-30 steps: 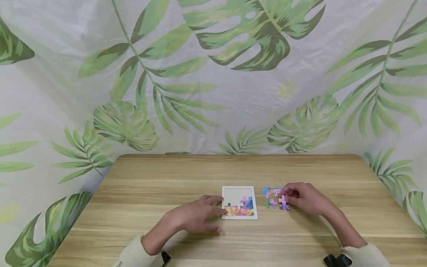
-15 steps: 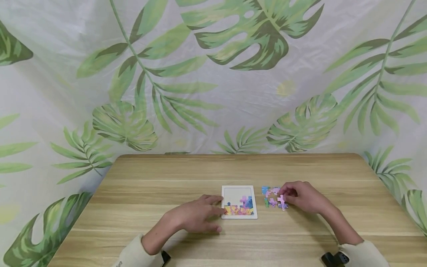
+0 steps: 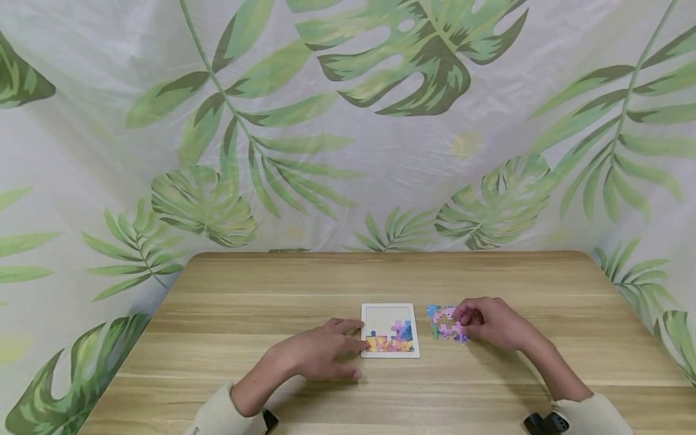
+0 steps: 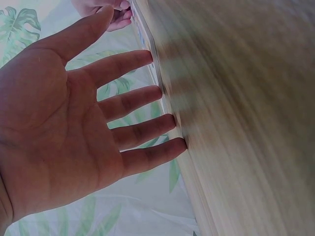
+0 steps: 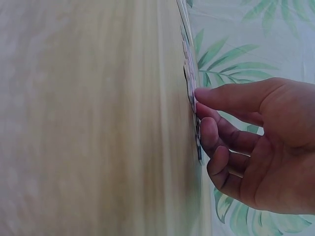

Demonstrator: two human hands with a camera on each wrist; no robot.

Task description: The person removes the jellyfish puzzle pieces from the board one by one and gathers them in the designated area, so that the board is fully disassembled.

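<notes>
A white puzzle tray (image 3: pixel 417 332) lies on the table, its lower part and right side filled with a colourful picture; the upper left shows bare backing. My left hand (image 3: pixel 323 350) rests at the tray's left edge, fingers straight and spread, as the left wrist view shows of the same hand (image 4: pixel 74 113). Right of the tray lies a cluster of loose jigsaw pieces (image 3: pixel 444 330), pink, blue and green. At its right side my right hand (image 3: pixel 497 323) pinches a pink and purple jigsaw piece (image 3: pixel 462 336). In the right wrist view, thumb and forefinger meet at a piece (image 5: pixel 191 88), other fingers curled.
The wood-grain table (image 3: pixel 272 281) carries the tray and pieces near its middle. A leaf-patterned cloth (image 3: pixel 348 151) hangs behind it. Dark wrist devices show at both pale sleeves (image 3: pixel 592 417).
My right hand has shifted slightly left, and the pink and purple jigsaw piece has moved left and a little down, closer against the other pieces. The left hand stays at the tray's edge.
</notes>
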